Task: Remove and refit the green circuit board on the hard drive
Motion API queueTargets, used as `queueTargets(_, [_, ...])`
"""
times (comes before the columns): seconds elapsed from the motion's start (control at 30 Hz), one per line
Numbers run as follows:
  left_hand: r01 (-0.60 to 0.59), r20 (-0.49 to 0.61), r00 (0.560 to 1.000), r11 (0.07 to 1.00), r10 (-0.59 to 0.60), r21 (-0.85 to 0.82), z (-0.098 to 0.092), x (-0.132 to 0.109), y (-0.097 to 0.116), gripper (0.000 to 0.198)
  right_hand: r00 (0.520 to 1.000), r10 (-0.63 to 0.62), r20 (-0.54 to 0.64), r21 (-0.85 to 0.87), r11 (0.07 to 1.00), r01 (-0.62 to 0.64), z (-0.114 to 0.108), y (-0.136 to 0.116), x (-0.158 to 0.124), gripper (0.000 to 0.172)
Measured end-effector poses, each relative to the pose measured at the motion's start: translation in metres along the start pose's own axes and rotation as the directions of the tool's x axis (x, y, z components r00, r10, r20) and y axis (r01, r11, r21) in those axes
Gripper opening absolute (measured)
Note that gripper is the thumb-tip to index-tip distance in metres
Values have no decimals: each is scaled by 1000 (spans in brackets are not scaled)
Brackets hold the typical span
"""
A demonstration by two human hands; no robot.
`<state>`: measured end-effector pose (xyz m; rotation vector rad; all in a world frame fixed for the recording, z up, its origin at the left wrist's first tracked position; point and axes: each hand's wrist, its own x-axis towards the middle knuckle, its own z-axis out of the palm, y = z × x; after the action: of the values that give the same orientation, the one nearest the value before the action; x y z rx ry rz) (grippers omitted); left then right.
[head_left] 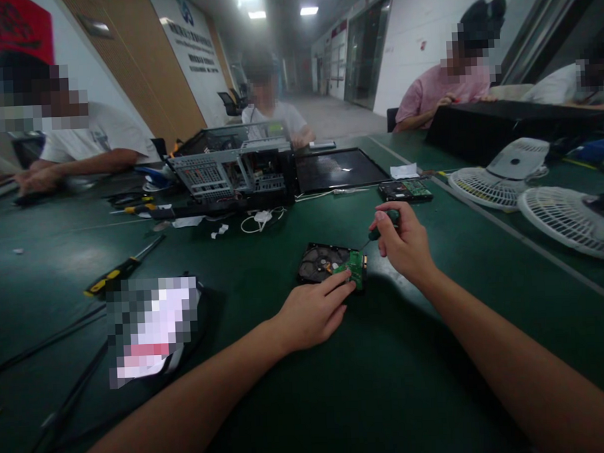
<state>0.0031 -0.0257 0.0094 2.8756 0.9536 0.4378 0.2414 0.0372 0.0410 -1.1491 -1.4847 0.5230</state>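
A hard drive lies on the green table with its green circuit board facing up. My left hand rests on it from the near side, fingers stretched out and fingertips touching the board; its thumb is hidden. In my right hand is a screwdriver with a dark green handle, the fingers closed round it. Its thin shaft slants down to the left, toward the board's upper edge. I cannot tell whether the tip sits in a screw.
Beyond the drive stand an open computer case and a flat black panel. Another hard drive lies farther right, near white fan grilles. At left are a yellow-black screwdriver, a blurred-out bright object and cables. Several people sit around.
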Motion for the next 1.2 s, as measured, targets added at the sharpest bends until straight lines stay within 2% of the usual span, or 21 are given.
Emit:
queueTargets(0.33, [5,12,1000,1000,-5,-4,-1,1,1,48,998,16,61,-26,1000,-14,-6,-2,3,31])
queueTargets(0.73, [-7,-12,1000,1000,7,-6,0,1,0,48,993,38,116,95,994,-49,-3,0,2,32])
queueTargets(1.0, [-5,-9,1000,1000,5,-16,1,0,-1,49,982,33,187,288,954,-87,-6,2,2,47])
queueTargets(1.2, [6,5,1000,1000,-6,-15,0,0,0,49,976,57,210,286,951,-118,-6,1,6,42])
